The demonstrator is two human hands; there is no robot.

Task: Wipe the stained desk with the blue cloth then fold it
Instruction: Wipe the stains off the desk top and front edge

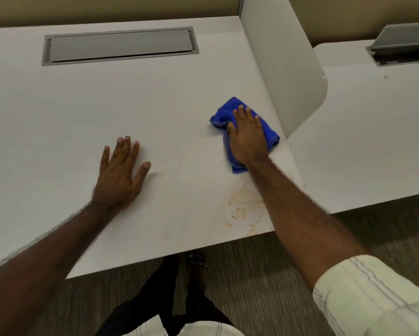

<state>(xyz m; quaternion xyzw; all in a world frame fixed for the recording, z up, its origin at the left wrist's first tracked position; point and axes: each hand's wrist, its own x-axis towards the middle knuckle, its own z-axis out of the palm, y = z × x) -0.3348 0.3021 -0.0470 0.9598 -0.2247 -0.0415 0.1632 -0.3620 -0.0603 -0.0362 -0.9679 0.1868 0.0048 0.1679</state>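
Observation:
The blue cloth (224,112) lies bunched on the white desk (82,105), near its right side. My right hand (248,137) presses flat on top of the cloth, fingers spread, covering its middle. Brownish-orange stains (244,209) mark the desk's front right corner, just below the cloth and beside my right forearm. My left hand (122,173) rests palm down on the bare desk to the left, fingers apart, holding nothing.
A grey cable hatch (120,46) is set into the desk's far side. A white rounded divider panel (290,76) stands right of the cloth. Beyond it lies a neighbouring desk (373,141) with an open hatch (402,42). The desk's front edge runs just below the stains.

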